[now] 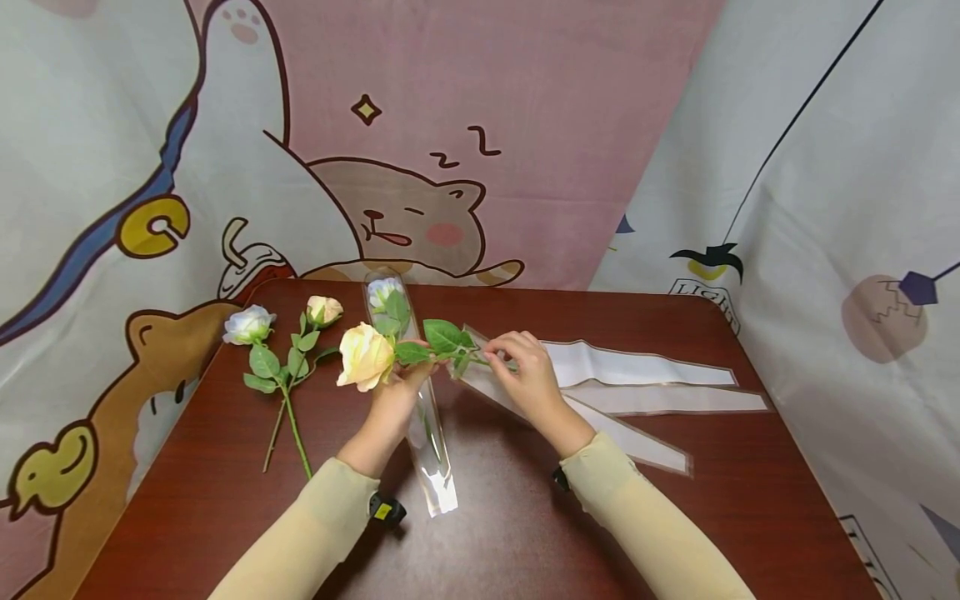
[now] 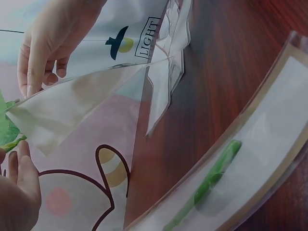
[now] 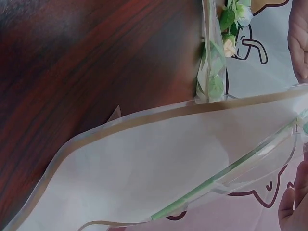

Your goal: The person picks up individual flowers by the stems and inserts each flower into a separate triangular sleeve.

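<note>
My left hand (image 1: 393,404) holds a pale yellow rose (image 1: 365,357) by its stem just behind the bloom, with the flower facing left. Its green leaves (image 1: 446,336) lie between my two hands. With fingertips, my right hand (image 1: 527,375) pinches the mouth edge of a clear-and-white flower sleeve (image 2: 77,108). In the right wrist view, the rose's green stem (image 3: 226,173) runs slantwise inside this sleeve. Beneath my left hand, a wrapped rose (image 1: 386,300) with a bluish-white bloom lies on the table in its own sleeve.
Two more flat sleeves (image 1: 637,365) lie fanned out at the right of the brown table (image 1: 525,525). On the left are a bluish-white rose (image 1: 251,325) and a small peach rose (image 1: 324,311), stems crossed. A patterned cloth (image 1: 525,125) hangs behind the table.
</note>
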